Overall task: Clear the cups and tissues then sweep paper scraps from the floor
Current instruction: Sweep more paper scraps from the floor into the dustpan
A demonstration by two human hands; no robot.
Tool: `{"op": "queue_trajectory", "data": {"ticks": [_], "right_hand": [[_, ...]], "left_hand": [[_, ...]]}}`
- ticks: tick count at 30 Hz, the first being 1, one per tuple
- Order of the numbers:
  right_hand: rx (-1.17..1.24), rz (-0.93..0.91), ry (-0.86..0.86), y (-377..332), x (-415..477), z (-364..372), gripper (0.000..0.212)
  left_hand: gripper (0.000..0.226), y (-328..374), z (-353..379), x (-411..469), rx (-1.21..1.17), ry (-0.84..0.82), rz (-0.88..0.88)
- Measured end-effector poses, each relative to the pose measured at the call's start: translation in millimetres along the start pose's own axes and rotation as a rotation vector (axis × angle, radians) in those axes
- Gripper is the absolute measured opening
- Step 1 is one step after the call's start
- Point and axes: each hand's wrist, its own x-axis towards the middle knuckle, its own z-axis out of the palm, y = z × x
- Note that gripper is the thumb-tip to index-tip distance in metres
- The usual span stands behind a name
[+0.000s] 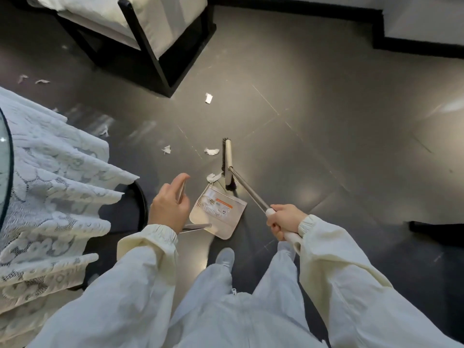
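Open floor [326, 126] right — tablecloth [50, 172], chair [140, 38] left

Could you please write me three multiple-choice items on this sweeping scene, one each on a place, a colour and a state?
1. Where is the dustpan? A. On a shelf. B. Between the broom head and the person's shoe. C. In a sink.
2. What colour is the lace tablecloth? A. White. B. Red. C. Green.
3. What is the right grip doing? A. Hanging open. B. Resting on the tablecloth. C. Holding the broom handle.
Answers: B, it sits just nearer the shoe than the broom head; A, its folds at the left are white; C, its fingers curl round the handle's white end.
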Motion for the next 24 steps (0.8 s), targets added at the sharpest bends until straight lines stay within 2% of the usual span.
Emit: {"op": "queue_trajectory", "data": {"ticks": [4, 12, 18, 19, 22, 24], "right_hand": [[-0.101, -0.044, -0.067, -23, -9, -28, 0.037], [-0.318, -0.179, -0.057, -72, -13, -113, 0.047], [-0.458, -0.245, 0.003, -113, 26, -137, 0.049], [-0.479, -0.246, 0.002, -121, 35, -135, 0.046], [-0.552, -0.228, 0.011, -148, 58, -117, 0.016], [-0.574, -0.204, -0.001, -163, 74, -100, 0.022]], "left_hand": [[0.043, 7, -1, -15, -0.016, 0.04, -0.124], [0.041, 17, 12, -51, 0.018, 0.294, -0.434], [0.038, 27, 31, -66, -0.012, 0.403, -0.556], [0.038, 26, 34, -65, -0.038, 0.407, -0.565], [0.039, 21, 37, -57, -0.128, 0.376, -0.614], [0.04, 16, 34, -51, -0.165, 0.367, -0.642]]}}
